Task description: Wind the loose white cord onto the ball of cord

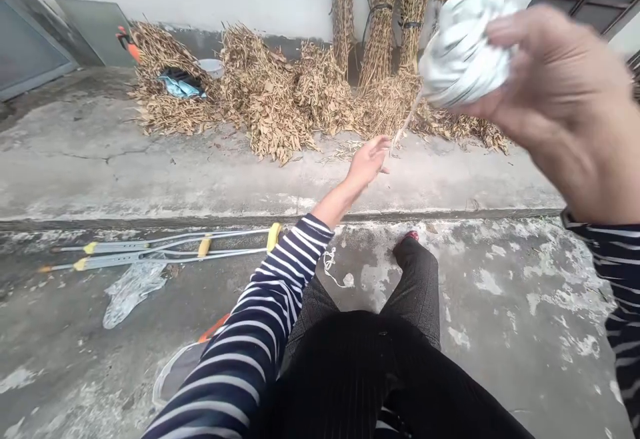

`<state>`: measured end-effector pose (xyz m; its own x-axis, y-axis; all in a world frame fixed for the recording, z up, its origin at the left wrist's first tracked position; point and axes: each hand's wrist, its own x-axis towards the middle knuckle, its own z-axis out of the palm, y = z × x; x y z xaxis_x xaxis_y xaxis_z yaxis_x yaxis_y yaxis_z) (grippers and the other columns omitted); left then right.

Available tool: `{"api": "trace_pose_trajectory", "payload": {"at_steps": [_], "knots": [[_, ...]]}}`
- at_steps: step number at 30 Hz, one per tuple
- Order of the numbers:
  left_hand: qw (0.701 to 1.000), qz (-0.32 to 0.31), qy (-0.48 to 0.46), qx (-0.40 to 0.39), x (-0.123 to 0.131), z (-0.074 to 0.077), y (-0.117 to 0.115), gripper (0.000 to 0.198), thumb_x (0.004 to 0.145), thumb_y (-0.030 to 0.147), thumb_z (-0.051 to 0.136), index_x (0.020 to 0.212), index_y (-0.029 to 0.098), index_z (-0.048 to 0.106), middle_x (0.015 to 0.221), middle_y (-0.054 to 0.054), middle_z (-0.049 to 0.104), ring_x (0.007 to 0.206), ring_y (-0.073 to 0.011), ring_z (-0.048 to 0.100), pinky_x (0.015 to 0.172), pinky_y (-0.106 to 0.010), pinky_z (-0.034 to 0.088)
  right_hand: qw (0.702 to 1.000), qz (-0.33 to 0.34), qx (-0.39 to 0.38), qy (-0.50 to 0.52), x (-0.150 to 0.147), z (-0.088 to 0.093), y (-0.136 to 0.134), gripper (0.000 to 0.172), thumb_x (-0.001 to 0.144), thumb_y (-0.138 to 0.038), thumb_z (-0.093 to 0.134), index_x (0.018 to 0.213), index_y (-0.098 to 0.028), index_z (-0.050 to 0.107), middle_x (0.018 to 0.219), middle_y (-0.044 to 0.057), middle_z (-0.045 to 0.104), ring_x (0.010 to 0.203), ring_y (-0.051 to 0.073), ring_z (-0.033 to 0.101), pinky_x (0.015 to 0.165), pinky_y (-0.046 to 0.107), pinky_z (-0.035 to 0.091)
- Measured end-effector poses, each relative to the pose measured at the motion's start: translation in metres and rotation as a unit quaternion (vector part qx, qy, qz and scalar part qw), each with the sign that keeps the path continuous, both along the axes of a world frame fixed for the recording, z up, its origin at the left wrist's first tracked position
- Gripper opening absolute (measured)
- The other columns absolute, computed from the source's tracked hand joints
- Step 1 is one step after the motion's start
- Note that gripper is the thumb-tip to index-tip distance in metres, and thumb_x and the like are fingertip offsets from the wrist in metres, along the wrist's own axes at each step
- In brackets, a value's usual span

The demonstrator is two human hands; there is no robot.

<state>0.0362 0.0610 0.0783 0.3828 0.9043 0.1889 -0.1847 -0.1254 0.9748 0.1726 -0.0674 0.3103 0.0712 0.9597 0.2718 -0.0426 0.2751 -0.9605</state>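
Observation:
My right hand (560, 102) is raised close to the camera at the upper right and grips a ball of white twine (463, 42). A strand of the twine (406, 121) runs down from the ball to my left hand (369, 159), which is stretched far forward with its fingers pinched on the strand. Both arms wear dark sleeves with white stripes. I sit with my legs in dark trousers (415, 279) stretched out on the concrete. A short loose piece of white string (331, 265) lies on the ground by my left forearm.
Piles of dry brown stalks (265, 92) lie along the white wall, with tied upright bundles (383, 19) behind. A pair of metal crutches with yellow pads (165, 250) lies at left, a clear plastic bag (133, 291) beside them. A concrete step edge (150, 220) crosses the yard.

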Motion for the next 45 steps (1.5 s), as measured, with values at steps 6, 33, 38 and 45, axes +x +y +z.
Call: {"api": "trace_pose_trajectory", "payload": {"at_steps": [6, 33, 38, 45], "knots": [[0.994, -0.033, -0.099, -0.009, -0.016, 0.022, -0.069, 0.048, 0.097, 0.061, 0.062, 0.101, 0.015, 0.074, 0.096, -0.009, 0.078, 0.102, -0.021, 0.074, 0.104, -0.039, 0.052, 0.994, -0.06, -0.05, 0.072, -0.021, -0.024, 0.026, 0.011, 0.08, -0.01, 0.065, 0.087, -0.018, 0.067, 0.097, 0.004, 0.074, 0.097, 0.019, 0.067, 0.083, 0.037, 0.064], [0.991, -0.098, -0.08, -0.051, 0.013, -0.019, -0.08, 0.042, 0.084, 0.05, 0.079, 0.102, 0.013, 0.075, 0.099, -0.011, 0.077, 0.092, -0.0188, 0.072, 0.079, -0.031, 0.06, 0.996, -0.05, -0.038, 0.056, -0.001, -0.043, 0.01, 0.027, 0.065, -0.022, 0.082, 0.087, -0.02, 0.065, 0.126, 0.007, 0.071, 0.126, 0.029, 0.062, 0.097, 0.048, 0.062], [0.963, -0.184, 0.106, -0.168, -0.051, -0.11, -0.103, 0.048, 0.077, 0.059, 0.08, 0.084, 0.012, 0.076, 0.09, -0.011, 0.077, 0.079, -0.0174, 0.071, 0.077, -0.034, 0.059, 0.978, -0.162, 0.09, 0.095, 0.039, -0.02, 0.015, 0.016, 0.072, -0.009, 0.06, 0.085, -0.018, 0.064, 0.124, 0.009, 0.07, 0.116, 0.024, 0.068, 0.088, 0.039, 0.063], [0.938, -0.002, 0.331, -0.104, -0.125, -0.103, -0.013, 0.043, 0.088, 0.042, 0.077, 0.053, 0.021, 0.063, 0.053, -0.003, 0.05, 0.078, -0.0234, 0.064, 0.09, -0.044, 0.053, 0.988, -0.119, 0.081, 0.062, 0.057, -0.016, -0.003, 0.017, 0.077, -0.012, 0.06, 0.082, -0.024, 0.071, 0.132, 0.001, 0.07, 0.135, 0.025, 0.061, 0.097, 0.038, 0.063]]}}
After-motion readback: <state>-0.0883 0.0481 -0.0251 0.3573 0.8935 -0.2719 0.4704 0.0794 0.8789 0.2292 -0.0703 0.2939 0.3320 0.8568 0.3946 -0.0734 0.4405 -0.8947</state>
